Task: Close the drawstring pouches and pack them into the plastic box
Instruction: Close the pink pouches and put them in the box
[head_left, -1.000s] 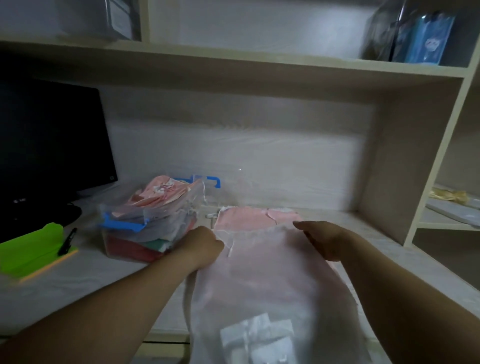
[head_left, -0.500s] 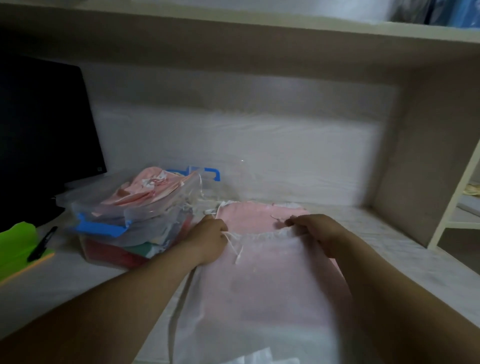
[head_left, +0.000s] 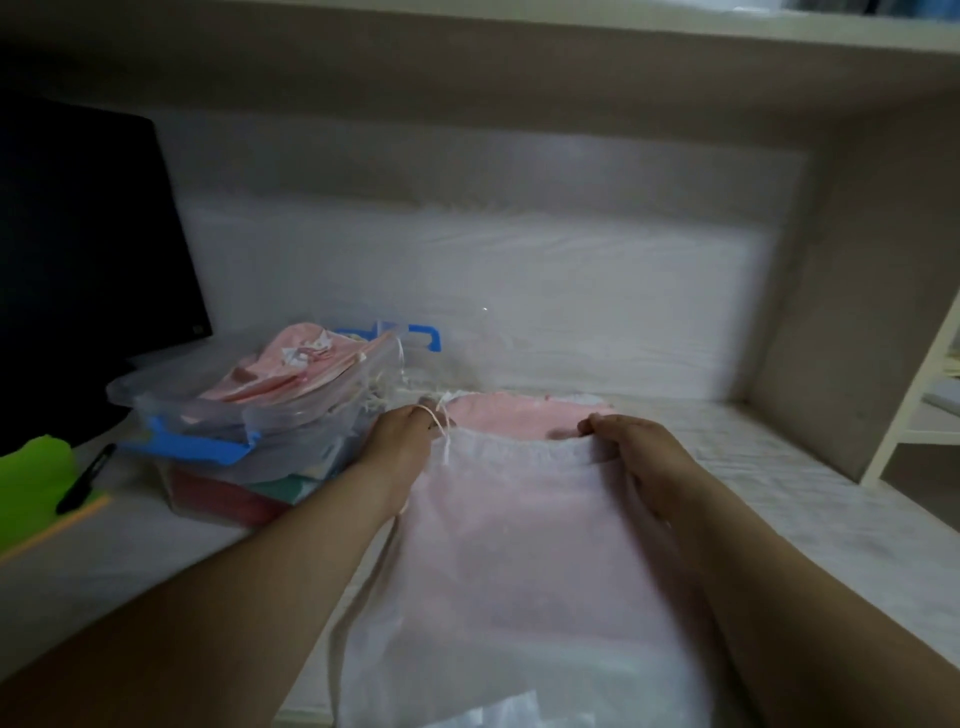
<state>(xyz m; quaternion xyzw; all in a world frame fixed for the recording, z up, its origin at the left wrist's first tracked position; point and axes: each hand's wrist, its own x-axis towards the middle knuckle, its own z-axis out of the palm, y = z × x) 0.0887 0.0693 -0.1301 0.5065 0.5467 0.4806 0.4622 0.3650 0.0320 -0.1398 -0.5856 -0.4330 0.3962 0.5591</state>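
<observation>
Left hand (head_left: 402, 447), fingers curled, pinches the cord (head_left: 442, 434) at the pouch's (head_left: 519, 545) far-left corner; right hand (head_left: 641, 454) grips its far-right hem. The pouch lies flat on the table (head_left: 810, 499), long axis near–far, mouth far. The box (head_left: 208, 452), at left, holds stacked pouches, a pink one on top.

Both hands (head_left: 402, 447) (head_left: 636, 454) pinch the white pouch's (head_left: 519, 545) top edge beside the plastic box (head_left: 244, 441)

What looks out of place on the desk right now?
The plastic box looks overfilled: pink pouches heap above its rim, its clear lid sits tilted rather than seated, and white strings trail over the right side. The white pouch in front lies flat; nothing odd there.
</observation>
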